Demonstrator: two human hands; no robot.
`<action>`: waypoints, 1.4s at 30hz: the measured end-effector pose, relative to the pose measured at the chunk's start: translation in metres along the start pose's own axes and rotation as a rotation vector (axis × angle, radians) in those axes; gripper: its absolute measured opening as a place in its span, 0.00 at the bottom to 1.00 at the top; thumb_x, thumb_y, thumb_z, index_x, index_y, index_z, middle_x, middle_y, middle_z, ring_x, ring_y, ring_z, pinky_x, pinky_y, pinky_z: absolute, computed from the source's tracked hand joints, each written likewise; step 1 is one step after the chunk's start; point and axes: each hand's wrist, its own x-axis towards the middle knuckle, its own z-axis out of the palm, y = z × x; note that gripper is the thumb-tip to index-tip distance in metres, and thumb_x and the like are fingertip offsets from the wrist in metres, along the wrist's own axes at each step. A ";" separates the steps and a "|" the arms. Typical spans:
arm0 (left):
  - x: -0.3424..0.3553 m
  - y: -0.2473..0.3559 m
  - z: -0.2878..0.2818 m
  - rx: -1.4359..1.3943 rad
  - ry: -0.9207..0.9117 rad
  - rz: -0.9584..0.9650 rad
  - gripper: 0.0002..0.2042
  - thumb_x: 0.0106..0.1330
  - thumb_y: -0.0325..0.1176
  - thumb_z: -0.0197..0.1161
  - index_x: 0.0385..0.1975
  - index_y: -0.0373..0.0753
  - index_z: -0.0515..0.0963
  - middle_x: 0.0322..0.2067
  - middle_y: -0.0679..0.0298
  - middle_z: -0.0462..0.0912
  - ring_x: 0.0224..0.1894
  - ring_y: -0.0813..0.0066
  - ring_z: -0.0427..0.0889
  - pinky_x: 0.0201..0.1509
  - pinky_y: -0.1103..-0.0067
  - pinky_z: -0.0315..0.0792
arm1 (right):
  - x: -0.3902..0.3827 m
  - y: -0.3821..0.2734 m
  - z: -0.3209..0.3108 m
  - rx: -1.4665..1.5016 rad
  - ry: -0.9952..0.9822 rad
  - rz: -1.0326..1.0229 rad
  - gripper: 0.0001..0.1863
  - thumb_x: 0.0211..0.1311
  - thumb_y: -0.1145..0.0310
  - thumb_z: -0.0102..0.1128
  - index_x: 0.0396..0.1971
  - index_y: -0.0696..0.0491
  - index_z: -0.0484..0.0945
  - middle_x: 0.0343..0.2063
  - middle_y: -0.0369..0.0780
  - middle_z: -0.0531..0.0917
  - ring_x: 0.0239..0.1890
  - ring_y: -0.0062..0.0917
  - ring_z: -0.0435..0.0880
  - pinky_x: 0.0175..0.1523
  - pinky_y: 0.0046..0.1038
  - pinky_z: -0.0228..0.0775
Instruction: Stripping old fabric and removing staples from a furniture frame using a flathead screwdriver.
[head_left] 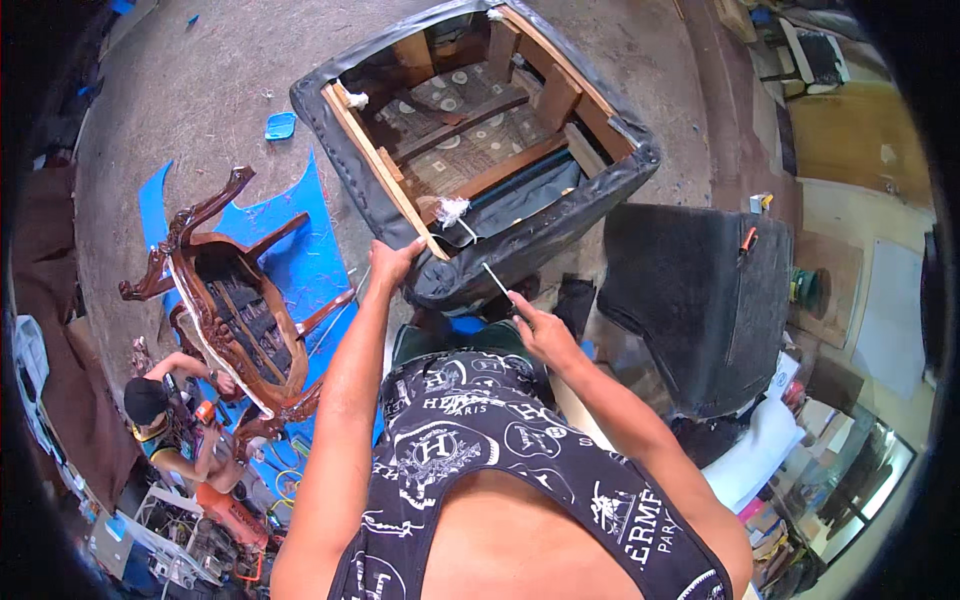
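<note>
In front of me, a black upholstered furniture piece lies with its open underside up, showing wooden rails and patterned fabric inside. My left hand grips its near left corner, thumb by the pale wooden strip. A thin, light metal shaft sticks out of my right hand, which is closed around its lower end; the tip points at the black near side. Whether it has a handle is hidden by my fingers. White stuffing tufts poke out along the frame, one close to the near corner.
At left, a carved wooden chair frame lies on a blue sheet. Beside it, another person holds an orange-and-black tool. A black panel with an orange-handled tool is at right. A blue plastic piece lies on the floor.
</note>
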 end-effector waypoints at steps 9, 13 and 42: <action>-0.012 0.007 -0.007 0.071 0.048 -0.006 0.53 0.44 0.56 0.80 0.61 0.20 0.65 0.59 0.36 0.74 0.62 0.46 0.75 0.67 0.65 0.68 | 0.032 -0.022 0.004 0.178 0.116 -0.030 0.24 0.72 0.62 0.53 0.66 0.38 0.67 0.39 0.57 0.83 0.44 0.57 0.82 0.46 0.48 0.75; -0.019 0.018 -0.014 0.079 0.015 0.150 0.51 0.44 0.59 0.79 0.58 0.19 0.68 0.56 0.35 0.76 0.59 0.44 0.78 0.64 0.64 0.71 | 0.031 0.011 0.038 0.319 0.227 -0.206 0.23 0.72 0.60 0.54 0.65 0.43 0.66 0.42 0.55 0.84 0.46 0.56 0.82 0.49 0.45 0.76; -0.049 0.009 -0.028 1.334 0.394 0.654 0.25 0.62 0.45 0.58 0.55 0.34 0.74 0.41 0.57 0.84 0.43 0.62 0.83 0.50 0.60 0.69 | -0.048 -0.222 -0.084 -0.338 -0.304 -1.092 0.23 0.64 0.56 0.62 0.59 0.38 0.75 0.21 0.37 0.79 0.24 0.36 0.84 0.26 0.40 0.74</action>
